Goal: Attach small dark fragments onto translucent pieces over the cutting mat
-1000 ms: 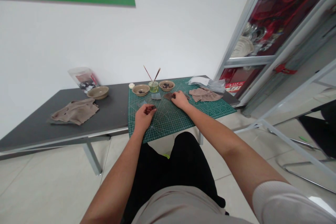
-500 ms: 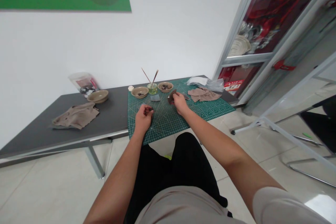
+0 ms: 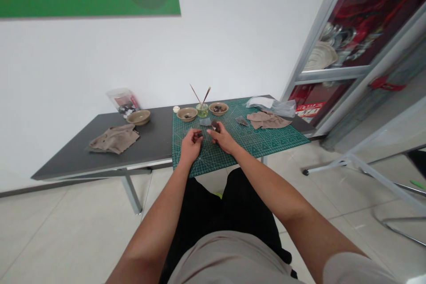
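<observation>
My left hand (image 3: 192,141) is closed, with a small dark piece (image 3: 199,134) pinched in its fingertips, too small to identify. Just to the right, my right hand (image 3: 222,135) grips a folded brown sandpaper-like sheet (image 3: 214,124). The two hands are close together over the green cutting mat (image 3: 226,155). Behind them lies a small grey sheet (image 3: 205,122). Another grey sheet (image 3: 242,120) rests to the right of my right hand. Two brown bowls hold dark bits: the left bowl (image 3: 187,119) few, the right bowl (image 3: 223,112) several.
Between the bowls, a glass jar (image 3: 202,111) holds two thin sticks. A brown cloth (image 3: 268,120) and a plastic bag (image 3: 279,107) lie at right. On the dark table (image 3: 156,142) at left are another cloth (image 3: 115,140), a third bowl (image 3: 139,118) and a clear container (image 3: 121,101).
My right hand has moved left toward my left hand, carrying the brown sheet. The grey sheet on the right now shows clear of it. The view has shifted, so the table appears farther right.
</observation>
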Motion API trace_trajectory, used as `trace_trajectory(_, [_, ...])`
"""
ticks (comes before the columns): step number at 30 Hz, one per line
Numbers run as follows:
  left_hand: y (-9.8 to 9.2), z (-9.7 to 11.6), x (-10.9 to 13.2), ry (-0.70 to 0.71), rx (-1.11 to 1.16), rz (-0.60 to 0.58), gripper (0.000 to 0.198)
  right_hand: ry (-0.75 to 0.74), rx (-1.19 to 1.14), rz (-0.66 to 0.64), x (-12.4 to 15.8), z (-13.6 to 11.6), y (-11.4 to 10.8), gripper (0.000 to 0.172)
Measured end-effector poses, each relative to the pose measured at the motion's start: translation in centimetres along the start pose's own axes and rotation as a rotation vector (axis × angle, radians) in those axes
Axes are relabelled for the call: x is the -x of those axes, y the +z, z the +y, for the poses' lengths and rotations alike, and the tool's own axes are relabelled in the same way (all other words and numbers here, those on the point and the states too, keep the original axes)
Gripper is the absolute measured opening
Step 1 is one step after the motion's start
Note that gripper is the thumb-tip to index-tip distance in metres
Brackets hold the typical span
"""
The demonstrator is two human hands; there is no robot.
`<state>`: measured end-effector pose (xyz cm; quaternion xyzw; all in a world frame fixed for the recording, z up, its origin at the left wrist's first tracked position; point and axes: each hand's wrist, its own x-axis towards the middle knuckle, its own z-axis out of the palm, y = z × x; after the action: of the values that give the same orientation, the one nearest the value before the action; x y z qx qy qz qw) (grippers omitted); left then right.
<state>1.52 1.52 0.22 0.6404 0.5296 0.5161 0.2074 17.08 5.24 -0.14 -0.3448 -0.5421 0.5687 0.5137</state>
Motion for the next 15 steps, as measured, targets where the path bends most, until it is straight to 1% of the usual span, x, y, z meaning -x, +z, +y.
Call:
trace_trajectory(3, [-0.01,0.02,0.06,0.011,-0.020,0.004,0.023,0.008,-0.077,-0.017,0.12,0.01,-0.05,0.042])
trace_trajectory(7, [0.00,-0.19,0.00,0.000,-0.029,0.005,0.021,0.043,-0.092,-0.089,0.30,-0.16,-0.04,0.046])
trace_trajectory(11, [0.04,-0.25,-0.12,-0.036,-0.022,0.002,0.016,0.080,-0.108,-0.096,0.40,-0.21,-0.15,0.052])
trace_trajectory(15, [0.16,-0.24,-0.19,-0.020,-0.005,-0.009,0.014,0.074,-0.142,-0.083,0.43,-0.16,-0.07,0.053])
